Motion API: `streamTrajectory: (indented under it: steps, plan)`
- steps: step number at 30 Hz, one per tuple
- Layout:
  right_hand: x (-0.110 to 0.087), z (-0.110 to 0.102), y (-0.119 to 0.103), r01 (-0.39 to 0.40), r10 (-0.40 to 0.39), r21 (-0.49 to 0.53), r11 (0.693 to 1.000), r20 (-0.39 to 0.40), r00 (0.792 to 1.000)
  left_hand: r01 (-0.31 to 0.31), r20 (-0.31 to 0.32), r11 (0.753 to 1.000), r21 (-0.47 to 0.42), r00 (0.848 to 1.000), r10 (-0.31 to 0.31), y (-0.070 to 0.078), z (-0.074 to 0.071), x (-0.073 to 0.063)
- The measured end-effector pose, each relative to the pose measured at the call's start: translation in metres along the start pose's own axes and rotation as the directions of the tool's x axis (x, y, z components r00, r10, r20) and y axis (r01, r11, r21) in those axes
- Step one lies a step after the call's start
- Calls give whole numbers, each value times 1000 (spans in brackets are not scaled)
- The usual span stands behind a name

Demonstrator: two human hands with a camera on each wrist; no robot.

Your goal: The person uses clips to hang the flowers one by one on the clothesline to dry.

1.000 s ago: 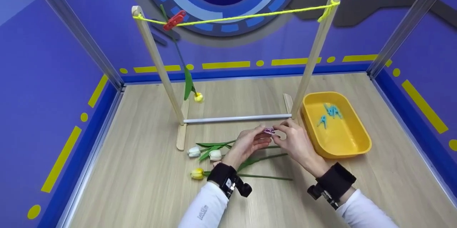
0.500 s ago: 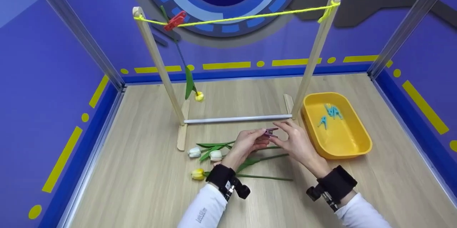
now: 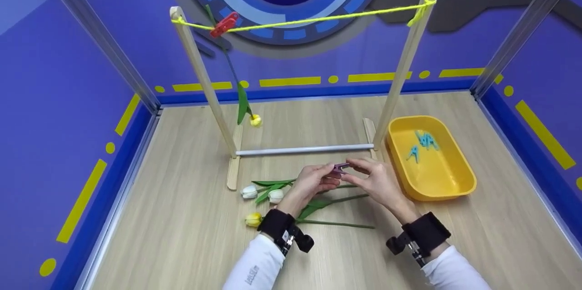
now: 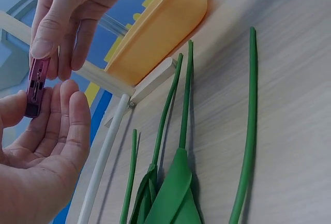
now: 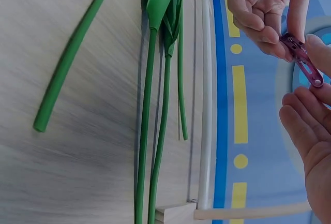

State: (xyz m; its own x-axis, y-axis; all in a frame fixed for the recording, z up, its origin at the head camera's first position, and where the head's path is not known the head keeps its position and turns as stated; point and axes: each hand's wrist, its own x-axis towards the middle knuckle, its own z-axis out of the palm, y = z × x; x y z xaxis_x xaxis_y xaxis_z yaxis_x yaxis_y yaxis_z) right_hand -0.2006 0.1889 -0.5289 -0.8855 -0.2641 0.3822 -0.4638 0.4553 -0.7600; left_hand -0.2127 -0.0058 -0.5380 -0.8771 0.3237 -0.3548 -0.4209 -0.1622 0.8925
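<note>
A purple clothespin (image 3: 340, 168) is held between both hands above the tabletop. My left hand (image 3: 313, 183) pinches one end between thumb and fingers, its other fingers loosely curled below. At the opposite end, my right hand (image 3: 381, 184) has its thumb and index finger on the clothespin, seen closer in the right wrist view, where the clothespin (image 5: 302, 61) lies slanted. Under the hands lie white tulips (image 3: 275, 197) and a yellow tulip (image 3: 253, 219), stems pointing right; the left forearm hides part of them.
Behind the hands stands a wooden frame (image 3: 204, 78) with a yellow string (image 3: 309, 22) across its top. A red clothespin (image 3: 224, 25) holds a hanging yellow tulip (image 3: 255, 120) there. At right, a yellow bin (image 3: 441, 183) contains several blue clothespins (image 3: 426, 140).
The purple clothespin has been turned between the hands. My right thumb and index finger, spread apart half a second ago, have come together on its end. The left hand has shifted slightly left.
</note>
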Motion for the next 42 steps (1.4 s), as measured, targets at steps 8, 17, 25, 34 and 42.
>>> streamTrajectory:
  steps: [8,17,25,34,42]
  plan:
    - [-3,4,3,118,-120,-37,992,-46,992,-13,33,999,37,999,12,2,-3,-3]
    - [-6,5,7,233,-241,-79,969,-125,962,-51,76,994,99,996,44,8,-8,-10]
    - [-8,6,8,261,-270,-71,963,-153,951,-90,31,977,195,996,85,16,-19,-16]
    - [-9,4,8,280,-293,-96,955,-174,940,-171,-14,866,471,980,201,31,-33,-21]
    - [-9,5,9,331,-334,-55,942,-242,911,-171,-12,809,563,977,215,38,-40,-29]
